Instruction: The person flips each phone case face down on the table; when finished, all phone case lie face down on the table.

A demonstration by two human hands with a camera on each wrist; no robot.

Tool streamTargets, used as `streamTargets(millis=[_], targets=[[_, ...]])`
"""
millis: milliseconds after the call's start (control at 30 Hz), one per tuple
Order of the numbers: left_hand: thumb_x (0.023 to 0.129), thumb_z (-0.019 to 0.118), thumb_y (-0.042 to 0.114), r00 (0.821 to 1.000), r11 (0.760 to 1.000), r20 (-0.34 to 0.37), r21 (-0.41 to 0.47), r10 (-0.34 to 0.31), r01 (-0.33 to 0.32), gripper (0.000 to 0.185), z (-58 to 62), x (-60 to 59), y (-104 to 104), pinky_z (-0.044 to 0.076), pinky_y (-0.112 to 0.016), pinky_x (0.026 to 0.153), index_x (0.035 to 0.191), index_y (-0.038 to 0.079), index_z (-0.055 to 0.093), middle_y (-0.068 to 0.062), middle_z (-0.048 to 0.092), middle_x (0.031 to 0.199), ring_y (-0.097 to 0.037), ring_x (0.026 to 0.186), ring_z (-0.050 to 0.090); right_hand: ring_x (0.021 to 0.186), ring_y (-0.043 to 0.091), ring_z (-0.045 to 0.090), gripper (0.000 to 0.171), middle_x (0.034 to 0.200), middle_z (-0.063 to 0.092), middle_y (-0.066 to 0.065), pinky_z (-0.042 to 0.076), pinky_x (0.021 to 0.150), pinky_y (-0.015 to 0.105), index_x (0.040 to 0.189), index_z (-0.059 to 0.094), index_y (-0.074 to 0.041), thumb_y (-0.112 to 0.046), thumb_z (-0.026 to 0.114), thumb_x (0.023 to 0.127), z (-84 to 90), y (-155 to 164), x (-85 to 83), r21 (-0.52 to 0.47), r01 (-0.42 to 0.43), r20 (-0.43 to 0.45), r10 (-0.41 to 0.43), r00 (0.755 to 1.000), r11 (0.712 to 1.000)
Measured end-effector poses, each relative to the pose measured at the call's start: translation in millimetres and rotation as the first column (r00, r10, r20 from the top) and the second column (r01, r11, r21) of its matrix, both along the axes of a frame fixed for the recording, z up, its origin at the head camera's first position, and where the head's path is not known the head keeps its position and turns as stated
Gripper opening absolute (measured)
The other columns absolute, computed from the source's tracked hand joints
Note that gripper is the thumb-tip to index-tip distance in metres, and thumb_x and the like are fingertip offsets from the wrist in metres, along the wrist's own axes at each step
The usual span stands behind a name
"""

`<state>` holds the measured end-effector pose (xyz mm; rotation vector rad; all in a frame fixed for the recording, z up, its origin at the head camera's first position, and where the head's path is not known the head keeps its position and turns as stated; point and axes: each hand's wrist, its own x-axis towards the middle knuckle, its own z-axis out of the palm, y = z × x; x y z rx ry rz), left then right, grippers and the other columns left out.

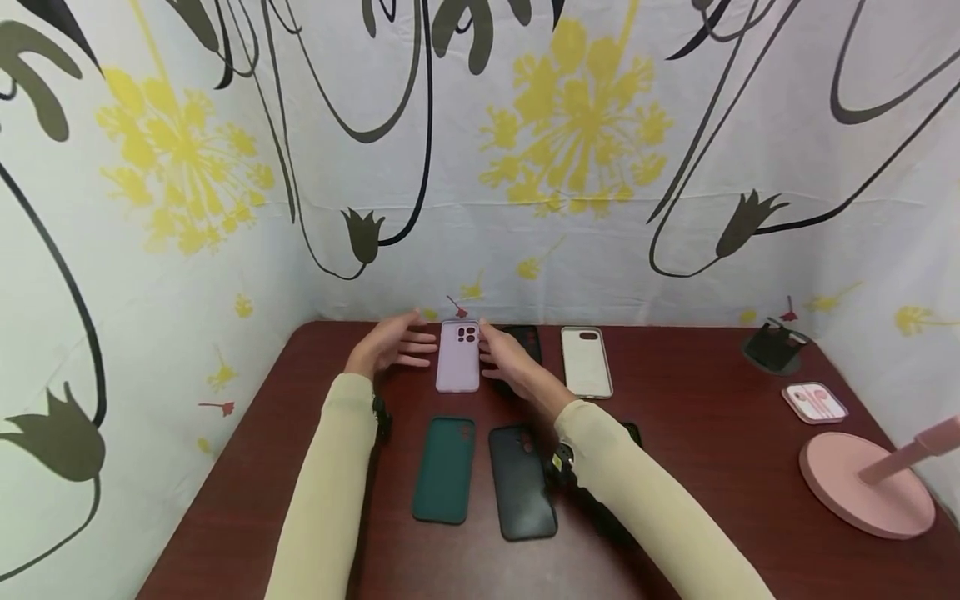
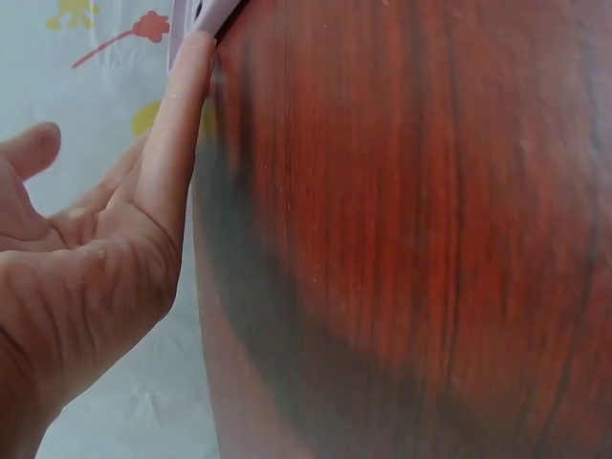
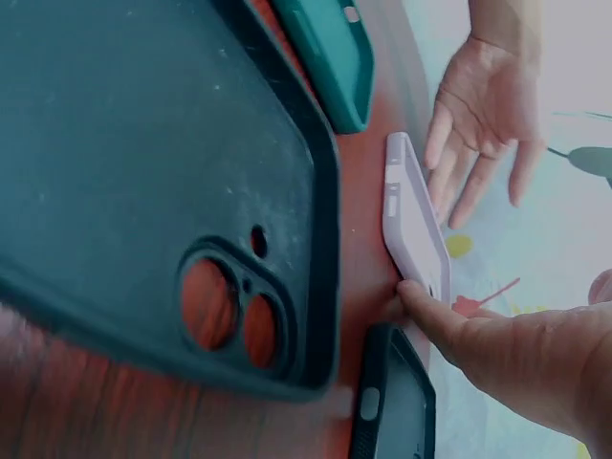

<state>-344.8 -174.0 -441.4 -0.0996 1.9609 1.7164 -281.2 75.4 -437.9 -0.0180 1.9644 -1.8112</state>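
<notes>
At the far side of the table, a lilac phone case (image 1: 457, 367) lies between my two hands. My left hand (image 1: 392, 342) is at its left, fingers extended; in the left wrist view a fingertip meets the case's edge. My right hand (image 1: 510, 354) is at the right edge, with the index fingertip touching the case near its camera-hole end in the right wrist view. Partly behind the right hand lies a black phone case (image 1: 528, 340). Closer to me are a teal phone case (image 1: 444, 471) and a dark phone case (image 1: 522, 483).
To the right lies a white phone case (image 1: 587, 362). My right forearm partly covers another dark case (image 1: 633, 432). Along the table's right side stand a black holder (image 1: 775, 346), a small box with an earphone picture (image 1: 815, 402) and a pink round-based stand (image 1: 862, 483). Patterned cloth (image 1: 450, 167) hangs behind.
</notes>
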Motion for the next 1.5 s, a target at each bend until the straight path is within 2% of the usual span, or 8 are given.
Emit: streamTargets(millis=[200,400,567,700,833,1000,1233,1500], targets=[[0.113,0.038,0.053,0.998,0.998,0.043,-0.029,0.052,-0.051,0.069,0.9,-5.4,9,0.061,-0.054,0.102,0.165,0.008,0.034,-0.022,0.053,0.158,-0.036,0.144,0.057,0.16,0.035,0.034,0.074,0.173,0.031,0.017,0.042,0.125,0.056,0.17,0.022,-0.014,-0.06,0.031,0.112,0.8,-11,0.0,0.074,0.036,-0.029,-0.034,0.999,0.997],[0.111,0.041,0.056,0.997,0.996,0.058,-0.07,0.052,-0.048,0.071,0.6,-7.6,22,0.063,-0.052,0.101,0.165,0.01,0.034,-0.017,0.052,0.159,-0.035,0.144,0.056,0.156,0.032,0.039,0.073,0.17,0.035,0.014,0.048,0.12,0.055,0.166,0.031,-0.013,-0.062,0.034,0.111,0.6,-15,2.9,0.157,0.053,-0.059,-0.044,0.997,0.986],[0.108,0.042,0.062,0.997,0.986,0.038,-0.152,0.072,-0.066,0.072,-1.7,-3.1,20,0.062,-0.042,0.098,0.16,0.012,0.045,-0.013,0.057,0.155,-0.03,0.137,0.06,0.154,0.033,0.042,0.071,0.169,0.038,0.012,0.05,0.117,0.054,0.164,0.036,-0.012,-0.06,0.037,0.111,-2.3,-19,5.4,0.165,0.049,-0.086,-0.035,0.996,0.985],[0.108,0.041,0.065,0.997,0.982,0.041,-0.178,0.069,-0.06,0.072,-4.4,3.7,16,0.06,-0.04,0.099,0.16,0.015,0.047,-0.01,0.058,0.155,-0.028,0.136,0.061,0.152,0.034,0.044,0.069,0.167,0.041,0.013,0.051,0.116,0.054,0.161,0.041,-0.012,-0.06,0.04,0.11,-5.5,-23,9.5,0.174,0.022,-0.104,-0.004,0.995,0.984],[0.108,0.042,0.063,0.998,0.982,0.029,-0.18,0.06,-0.054,0.071,-4.9,8.4,14,0.059,-0.043,0.103,0.161,0.017,0.046,-0.01,0.056,0.158,-0.03,0.139,0.058,0.152,0.036,0.045,0.071,0.166,0.042,0.013,0.051,0.117,0.055,0.16,0.043,-0.013,-0.062,0.043,0.109,-7.8,-26,11.8,0.175,0.006,-0.122,0.016,0.992,0.985],[0.109,0.043,0.06,0.999,0.986,0.017,-0.161,0.045,-0.041,0.069,-1.7,8.2,17,0.058,-0.049,0.109,0.163,0.017,0.043,-0.011,0.049,0.163,-0.032,0.147,0.05,0.15,0.035,0.047,0.071,0.165,0.042,0.014,0.051,0.116,0.055,0.16,0.042,-0.012,-0.062,0.045,0.108,-7.8,-27,11.9,0.165,0.022,-0.129,0.0,0.992,0.986],[0.111,0.043,0.056,1.0,0.99,0.009,-0.137,0.024,-0.022,0.068,2.2,6.8,20,0.058,-0.052,0.109,0.163,0.014,0.041,-0.015,0.044,0.166,-0.035,0.15,0.048,0.149,0.034,0.048,0.074,0.165,0.043,0.014,0.052,0.115,0.053,0.16,0.041,-0.012,-0.064,0.046,0.107,-6.6,-26,12.0,0.179,0.035,-0.133,-0.011,0.991,0.983],[0.112,0.041,0.055,1.0,0.994,0.001,-0.107,-0.006,0.006,0.067,5.6,7.0,20,0.06,-0.05,0.105,0.162,0.01,0.042,-0.016,0.045,0.164,-0.035,0.148,0.049,0.146,0.035,0.05,0.069,0.163,0.045,0.014,0.055,0.112,0.053,0.161,0.041,-0.012,-0.059,0.043,0.11,-3.9,-17,11.3,0.179,0.038,-0.129,-0.015,0.992,0.983]])
